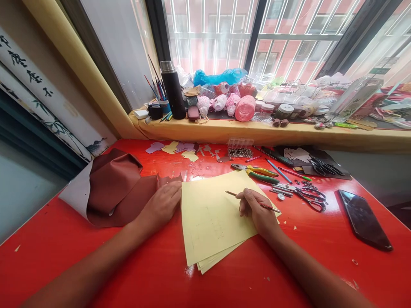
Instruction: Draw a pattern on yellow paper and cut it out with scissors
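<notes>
A short stack of yellow paper sheets (pixel 210 205) lies on the red table, with faint pencil lines on the lower part of the top sheet. My right hand (pixel 257 209) rests over its right side, closed around a pencil (pixel 231 193) whose tip points left above the paper. My left hand (pixel 165 200) lies flat at the left edge of the stack, palm down, its fingertips partly hidden from view. Just beyond it spreads a folded piece of brown leather-like material (pixel 118 192) with a pale underside.
Pliers (pixel 257 171), scissors (pixel 313 196) and a phone (pixel 364 219) lie to the right. Paper cutouts (pixel 173 147) and a clear compartment box (pixel 240 148) are at the back. A black thermos (pixel 173 92) and crocheted figures (pixel 220 102) crowd the windowsill.
</notes>
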`<state>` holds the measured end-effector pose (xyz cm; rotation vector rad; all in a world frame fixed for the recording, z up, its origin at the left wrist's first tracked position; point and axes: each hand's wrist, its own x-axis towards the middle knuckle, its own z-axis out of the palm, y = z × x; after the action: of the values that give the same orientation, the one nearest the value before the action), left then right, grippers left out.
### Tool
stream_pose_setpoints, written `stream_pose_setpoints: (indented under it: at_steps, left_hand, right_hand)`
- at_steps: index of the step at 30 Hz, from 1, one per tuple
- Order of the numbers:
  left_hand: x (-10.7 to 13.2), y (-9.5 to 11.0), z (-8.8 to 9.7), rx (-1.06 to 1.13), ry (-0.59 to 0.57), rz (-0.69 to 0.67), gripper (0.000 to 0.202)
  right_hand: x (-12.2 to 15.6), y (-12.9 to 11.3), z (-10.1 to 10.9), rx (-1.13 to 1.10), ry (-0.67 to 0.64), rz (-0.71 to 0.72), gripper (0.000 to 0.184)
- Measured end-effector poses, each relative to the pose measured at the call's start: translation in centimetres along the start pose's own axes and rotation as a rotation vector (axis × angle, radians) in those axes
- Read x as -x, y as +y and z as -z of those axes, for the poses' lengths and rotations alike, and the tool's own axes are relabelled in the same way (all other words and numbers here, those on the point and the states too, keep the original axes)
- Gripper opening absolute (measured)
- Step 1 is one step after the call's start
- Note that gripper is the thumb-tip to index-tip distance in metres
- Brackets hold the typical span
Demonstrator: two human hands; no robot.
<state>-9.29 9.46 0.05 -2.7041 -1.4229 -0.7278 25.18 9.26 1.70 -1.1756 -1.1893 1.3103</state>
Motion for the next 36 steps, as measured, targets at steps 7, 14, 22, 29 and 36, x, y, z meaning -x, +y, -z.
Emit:
stream_pose_setpoints:
  at_steps: [7, 14, 22, 29, 36]
  left_hand:
    - [1.2, 5.8, 1.0, -0.062, 0.173, 0.065, 0.034]
    - [1.5, 7.5, -3.9, -0.172, -0.187, -0.029, 0.064]
    - [-0.4, 6.0, -4.5, -0.104, -0.24, 0.044, 0.063]
    - [-0.5, 6.3, -3.8, 0.002, -0.146, 0.099, 0.046]
    - [-1.0, 6.9, -2.7, 0.005, -0.102, 0.156, 0.037]
  right_hand:
    - [0.0, 0.0, 0.1, 0.001, 0.002, -0.011, 0.057]
    - [0.2, -0.2, -0.3, -0.014, -0.049, -0.023, 0.054]
    - [1.1, -2.5, -0.2, -0.008, -0.224, -0.117, 0.059]
    - [1.2, -2.5, -0.4, 0.033, -0.239, -0.088, 0.053]
    - [2.2, -0.2, -0.8, 0.064, -0.225, -0.064, 0.053]
